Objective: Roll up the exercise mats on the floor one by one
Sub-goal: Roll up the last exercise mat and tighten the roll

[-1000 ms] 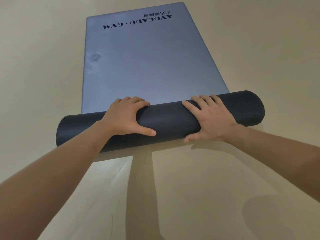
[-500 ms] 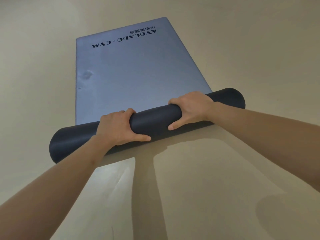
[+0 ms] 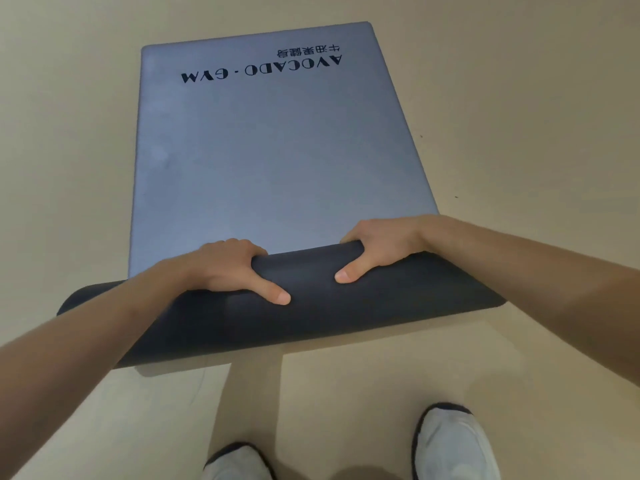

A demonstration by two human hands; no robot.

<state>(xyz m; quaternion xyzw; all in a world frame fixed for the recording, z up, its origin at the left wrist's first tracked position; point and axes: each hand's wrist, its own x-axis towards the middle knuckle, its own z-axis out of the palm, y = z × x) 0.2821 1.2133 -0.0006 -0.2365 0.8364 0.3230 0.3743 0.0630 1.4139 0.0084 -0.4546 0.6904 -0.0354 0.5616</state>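
- The exercise mat (image 3: 270,161) lies flat on the beige floor (image 3: 519,98), its blue-grey face up, with the near end wound into a thick dark roll (image 3: 311,306) lying crosswise.
- The left hand (image 3: 225,268) sits on top of the roll, left of its middle; the fingers (image 3: 242,245) curl over the far side where the roll meets the flat sheet, and the thumb (image 3: 273,292) presses on the near face.
- The right hand (image 3: 381,247) grips the roll right of its middle in the same way, fingers hooked over the far edge with their tips hidden behind it, thumb (image 3: 346,273) pointing inward on the dark surface.
- Both hands are closed around the roll, so the roll sits between fingers and thumbs, with a bare stretch of it between the two thumbs.
- The roll's ends stick out past both forearms, the left end partly hidden by the left arm.
- Black lettering (image 3: 259,69) reading AVOCADO - GYM sits upside down near the mat's far end, well away from the roll.
- Two white shoes (image 3: 453,445) stand on the floor on the near side of the roll.
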